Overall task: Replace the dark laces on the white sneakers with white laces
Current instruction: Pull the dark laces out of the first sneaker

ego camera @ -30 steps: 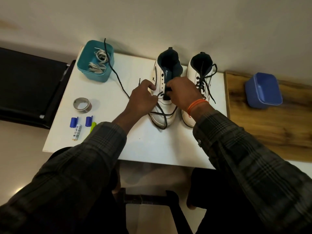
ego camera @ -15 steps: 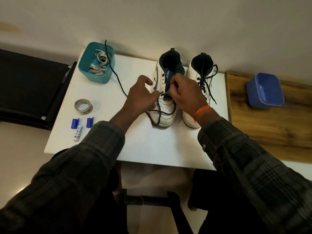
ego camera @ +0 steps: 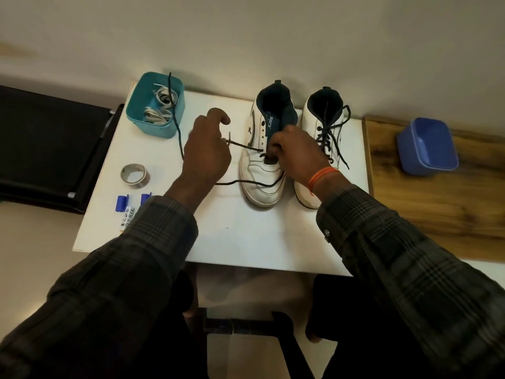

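Left hand (ego camera: 206, 149) pinches the dark lace (ego camera: 240, 144) near its tip, fingers closed on it, strand running taut-ish to the lower eyelets of the left shoe (ego camera: 263, 160). Right hand (ego camera: 296, 154) sits on that shoe's throat, fingertips curled at the lace crossing; cannot tell if it actually pinches the lace or just pins the tongue. Upper eyelets look empty, so I judge unlacing is about half done on this shoe. Another run of the lace loops over the toe, and a length trails back across the table (ego camera: 246, 242) into the teal bin (ego camera: 154, 105), where the white laces (ego camera: 159, 105) lie. Right shoe (ego camera: 322, 138) is fully laced in dark, untouched. Risks: a sideways pull with the shoe loosely held drags it into its neighbour or toward the edge; the tip may snag in an eyelet if yanked at an angle; the trailing length could hook the white laces and tip the bin. Tape roll (ego camera: 135, 175) and blue-capped items (ego camera: 121, 205) sit near the left edge, partly under the sleeve. Hard to see: right fingertips, the eyelets beneath them, and how many white laces there are. Blue tub (ego camera: 427, 146) on the wood board, contents not visible.
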